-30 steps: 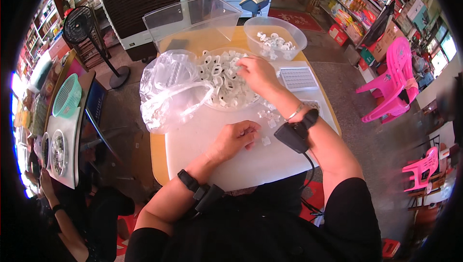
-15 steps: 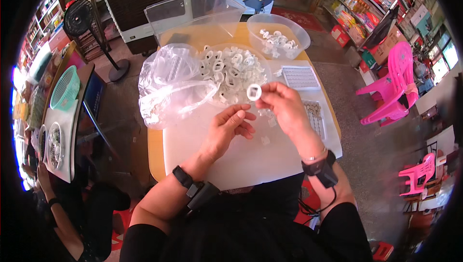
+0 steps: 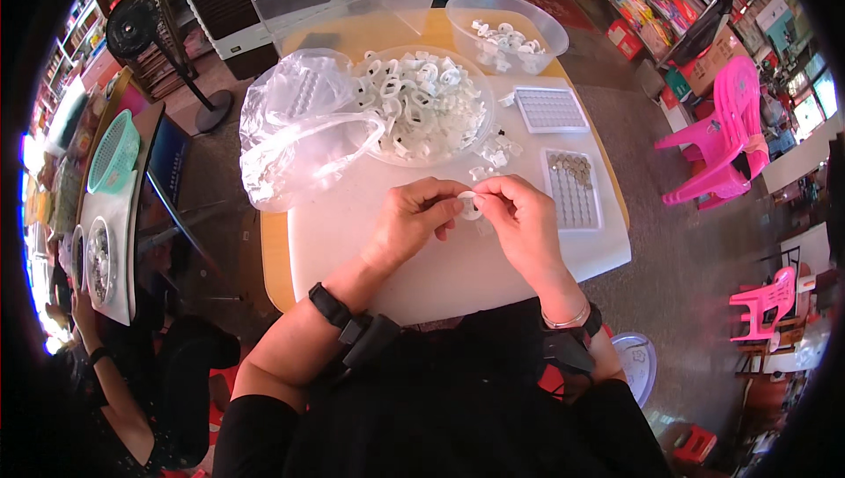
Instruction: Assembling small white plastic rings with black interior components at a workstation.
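Observation:
Over the near half of the white board, a small white plastic ring (image 3: 471, 206) is pinched between both my hands. My left hand (image 3: 414, 218) grips its left side with thumb and forefinger. On the other side, my right hand (image 3: 521, 216) holds it with thumb and fingertips. Beyond them stands a wide clear bowl heaped with white plastic parts (image 3: 422, 104). A few loose clear and white pieces (image 3: 498, 150) lie between the bowl and a white tray of small round beige pieces (image 3: 574, 187).
A crumpled clear plastic bag (image 3: 295, 139) lies left of the heap. Behind are a clear bin (image 3: 343, 3) and a clear oval tub (image 3: 553, 33). Another gridded tray (image 3: 550, 110) sits at right. A co-worker's arm (image 3: 114, 390) shows at lower left; pink chairs (image 3: 731, 130) stand right.
My right hand has lowered the ring toward me, and my left hand has closed on it as well. The view has shifted, so the table sits a little higher in it.

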Demonstrator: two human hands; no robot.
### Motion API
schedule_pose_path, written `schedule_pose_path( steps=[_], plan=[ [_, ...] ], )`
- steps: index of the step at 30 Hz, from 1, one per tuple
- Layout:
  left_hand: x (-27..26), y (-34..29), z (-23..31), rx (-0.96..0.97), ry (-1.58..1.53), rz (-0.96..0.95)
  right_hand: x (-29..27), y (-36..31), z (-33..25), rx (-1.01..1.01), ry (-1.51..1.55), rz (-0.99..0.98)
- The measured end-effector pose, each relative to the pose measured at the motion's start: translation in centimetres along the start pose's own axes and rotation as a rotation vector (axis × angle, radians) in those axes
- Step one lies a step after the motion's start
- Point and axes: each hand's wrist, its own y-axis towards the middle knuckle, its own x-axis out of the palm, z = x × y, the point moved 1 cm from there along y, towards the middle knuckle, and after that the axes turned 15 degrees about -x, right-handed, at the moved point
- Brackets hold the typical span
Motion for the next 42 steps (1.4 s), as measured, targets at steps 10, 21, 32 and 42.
schedule_pose_path(
  steps=[10, 21, 32, 42],
  plan=[
    [-0.2, -0.5, 0.9, -0.098, -0.281, -0.200, 0.3, -0.7, -1.0, 0.211, 0.318, 0.200],
    [-1.2, -0.2, 0.4, -0.116, -0.469, -0.436, 1.0, -1.5, -1.3, 0.278, 0.471, 0.168],
    [-1.0, 0.0, 0.2, -0.169, -0.510, -0.558, 0.5, -1.1, -1.4, 0.046, 0.375, 0.154],
    [-1.1, -0.1, 0.3, -0.145, -0.452, -0.314, 0.0, -0.8, 1.2, 0.346, 0.626, 0.240]
  ],
)
